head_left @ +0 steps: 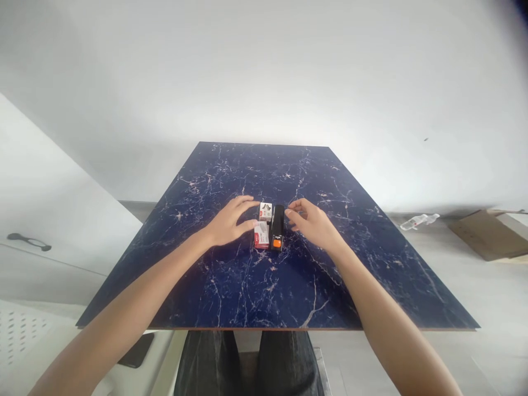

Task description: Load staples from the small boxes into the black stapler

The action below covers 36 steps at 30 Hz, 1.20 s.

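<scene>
Near the middle of the blue marbled table (247,297), a black stapler-like tool (278,223) with an orange end lies lengthwise. Close along its left side are a small white box (265,211) with a dark picture and, nearer to me, a red and white box (261,235). My left hand (231,223) is open beside the boxes, its thumb at the red and white one and its fingertips by the white one; whether they touch cannot be told. On the other side, my right hand (311,223) has loosely bent fingers, slightly apart, by the black tool's right edge, holding nothing visible.
A white wall (264,71) rises behind the table. On the floor at right are a clear plastic bottle (418,221) and a brown cardboard box (487,234). A dark flat object (138,350) lies below the table's left front edge, and a door handle (28,241) shows at left.
</scene>
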Each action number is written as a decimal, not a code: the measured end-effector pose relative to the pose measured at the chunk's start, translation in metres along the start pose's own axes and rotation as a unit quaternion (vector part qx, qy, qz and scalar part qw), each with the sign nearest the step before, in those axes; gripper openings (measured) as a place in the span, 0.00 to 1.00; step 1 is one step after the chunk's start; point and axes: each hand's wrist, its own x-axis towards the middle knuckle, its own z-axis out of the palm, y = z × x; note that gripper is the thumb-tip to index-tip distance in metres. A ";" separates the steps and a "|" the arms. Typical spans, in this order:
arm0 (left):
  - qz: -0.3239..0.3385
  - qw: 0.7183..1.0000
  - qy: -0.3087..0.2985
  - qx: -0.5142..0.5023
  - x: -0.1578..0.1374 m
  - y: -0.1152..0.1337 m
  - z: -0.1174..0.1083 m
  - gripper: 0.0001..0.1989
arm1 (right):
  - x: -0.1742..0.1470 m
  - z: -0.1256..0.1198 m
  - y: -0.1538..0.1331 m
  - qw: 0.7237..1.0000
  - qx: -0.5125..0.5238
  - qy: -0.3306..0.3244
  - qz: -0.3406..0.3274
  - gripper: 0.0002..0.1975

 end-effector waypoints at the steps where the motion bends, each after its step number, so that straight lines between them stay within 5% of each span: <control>1: 0.001 1.000 -0.007 -0.001 0.005 -0.004 0.000 0.27 | -0.001 0.002 0.001 1.000 0.007 -0.026 0.015 0.16; 6: 0.023 0.992 -0.126 0.012 0.014 -0.017 0.003 0.42 | -0.006 0.014 0.005 0.997 0.012 -0.074 0.015 0.20; 10: 0.028 0.992 -0.127 0.008 0.001 -0.019 0.003 0.55 | -0.007 0.016 0.004 0.995 0.042 -0.088 0.015 0.18; 21: 0.004 0.992 -0.125 -0.014 -0.002 -0.011 -0.002 0.55 | -0.019 0.021 -0.014 0.994 -0.075 -0.069 -0.036 0.25; 24: 0.017 0.987 -0.141 -0.076 0.000 -0.013 -0.004 0.43 | -0.020 0.023 -0.013 0.993 -0.090 -0.069 -0.044 0.25; 29: 0.040 0.993 -0.054 -0.100 0.004 -0.014 0.009 0.23 | -0.019 0.022 -0.014 0.991 -0.096 -0.079 -0.049 0.22; 31: 0.041 0.993 -0.050 -0.094 0.004 -0.013 0.010 0.24 | -0.018 0.020 -0.015 0.991 -0.096 -0.080 -0.047 0.22; 36: -0.018 0.986 -0.151 -0.074 -0.003 -0.003 -0.001 0.43 | -0.019 0.019 -0.019 0.990 -0.101 -0.093 -0.026 0.24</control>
